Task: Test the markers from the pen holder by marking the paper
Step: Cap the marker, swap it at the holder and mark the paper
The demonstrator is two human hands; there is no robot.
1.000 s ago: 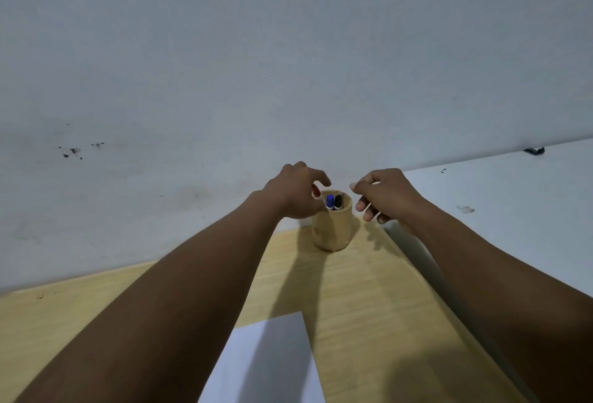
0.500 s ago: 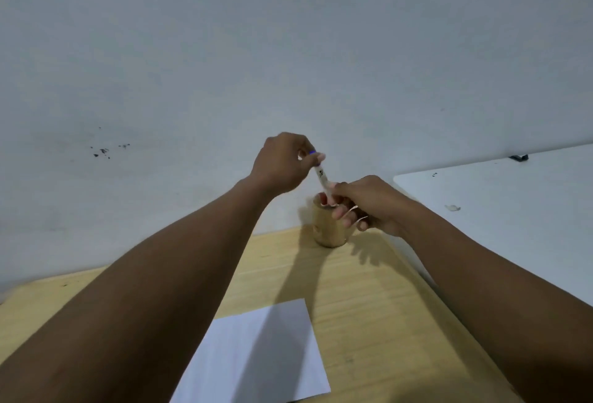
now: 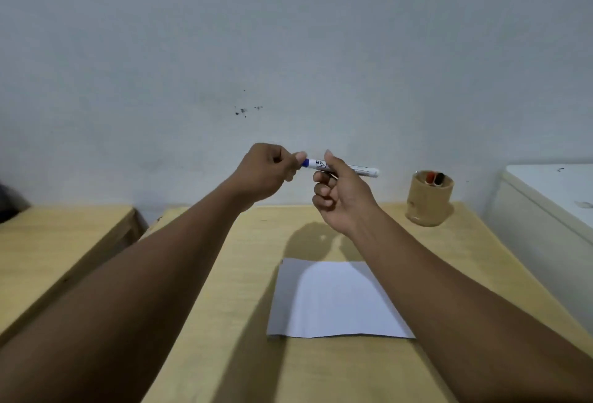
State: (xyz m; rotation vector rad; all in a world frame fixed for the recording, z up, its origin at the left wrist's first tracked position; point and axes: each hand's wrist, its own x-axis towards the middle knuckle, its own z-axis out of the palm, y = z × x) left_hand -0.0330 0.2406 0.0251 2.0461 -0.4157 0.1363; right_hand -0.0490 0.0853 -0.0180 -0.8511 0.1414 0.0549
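Note:
A white marker with a blue cap [image 3: 362,170] is held level in the air above the wooden table [image 3: 244,274]. My left hand [image 3: 266,174] pinches its blue cap end. My right hand [image 3: 337,197] grips the white barrel near the middle. A white sheet of paper [image 3: 337,300] lies flat on the table below the hands. The round wooden pen holder [image 3: 430,202] stands at the table's back right with a red-capped and a black-capped marker in it.
A second wooden table [image 3: 48,242] stands to the left across a narrow gap. A white cabinet top [image 3: 552,191] rises at the right, just beyond the pen holder. A grey wall runs directly behind the tables.
The blue marker came out of the pen holder, and both hands carried it left and up, above the paper. The view shifted, so the holder now sits at the right.

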